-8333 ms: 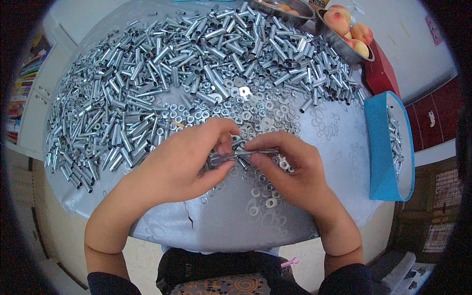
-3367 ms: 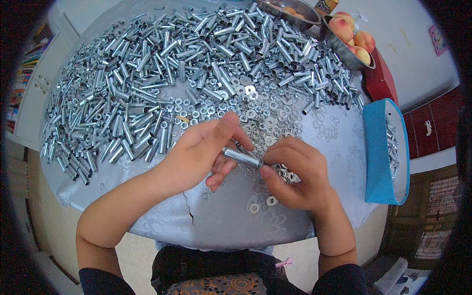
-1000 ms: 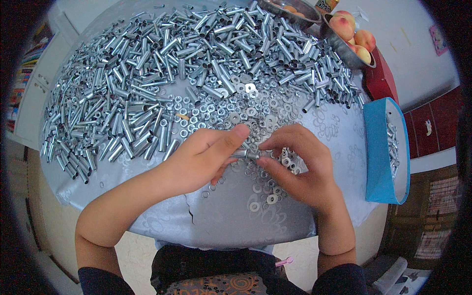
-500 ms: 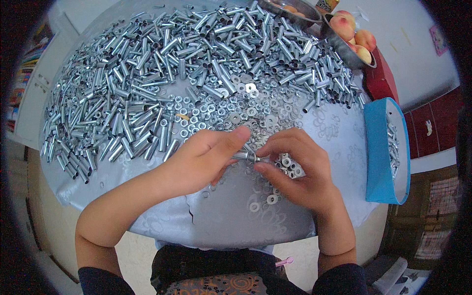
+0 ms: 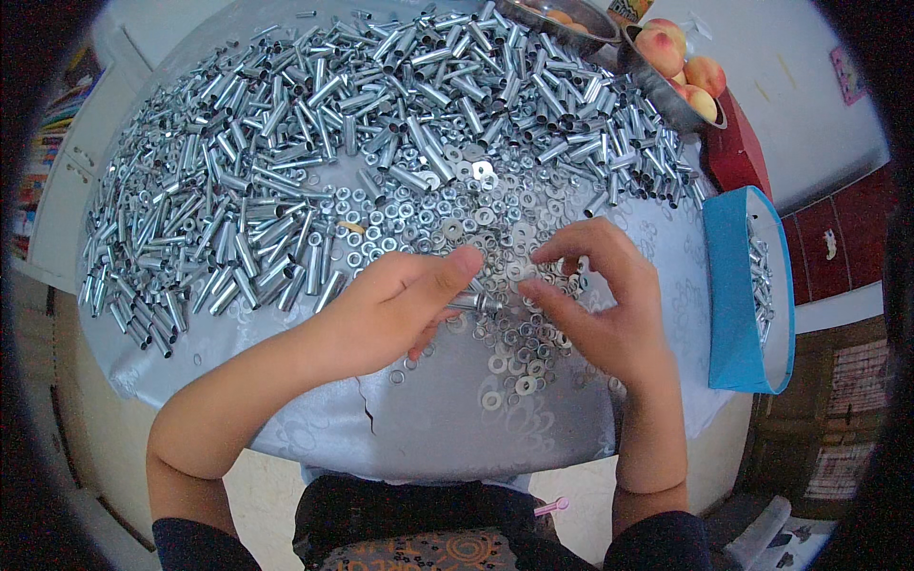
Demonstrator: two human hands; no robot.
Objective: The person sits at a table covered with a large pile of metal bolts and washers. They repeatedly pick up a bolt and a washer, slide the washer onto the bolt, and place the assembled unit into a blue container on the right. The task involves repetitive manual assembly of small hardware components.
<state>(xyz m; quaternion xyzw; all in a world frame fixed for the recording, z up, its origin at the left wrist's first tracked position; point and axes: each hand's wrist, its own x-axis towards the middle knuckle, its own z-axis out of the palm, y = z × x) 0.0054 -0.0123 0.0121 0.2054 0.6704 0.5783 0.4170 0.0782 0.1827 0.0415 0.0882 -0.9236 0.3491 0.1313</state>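
Observation:
Pinched in my left hand (image 5: 409,303), a shiny metal expansion bolt (image 5: 469,301) lies nearly level. Its right end, with a ring or nut around it, sticks out past my fingers. My right hand (image 5: 609,295) hovers just to the right of that end, thumb and fingers apart, with nothing visible between them. Beneath and around both hands lie loose flat washers (image 5: 526,384) and hex nuts (image 5: 407,208). Beyond them spreads a large heap of metal sleeves (image 5: 276,114). My left fingers hide part of the bolt.
To the right stands a blue open box (image 5: 728,295) with metal parts inside. At the far right are a bowl (image 5: 657,88) of peaches, another metal dish (image 5: 581,36) and a red object (image 5: 741,152). A patterned cloth (image 5: 457,428) covers the table; its front edge curves before me.
My right hand has come off the bolt's end and moved slightly up and right, its fingers opening. My left hand keeps the bolt in almost the same spot.

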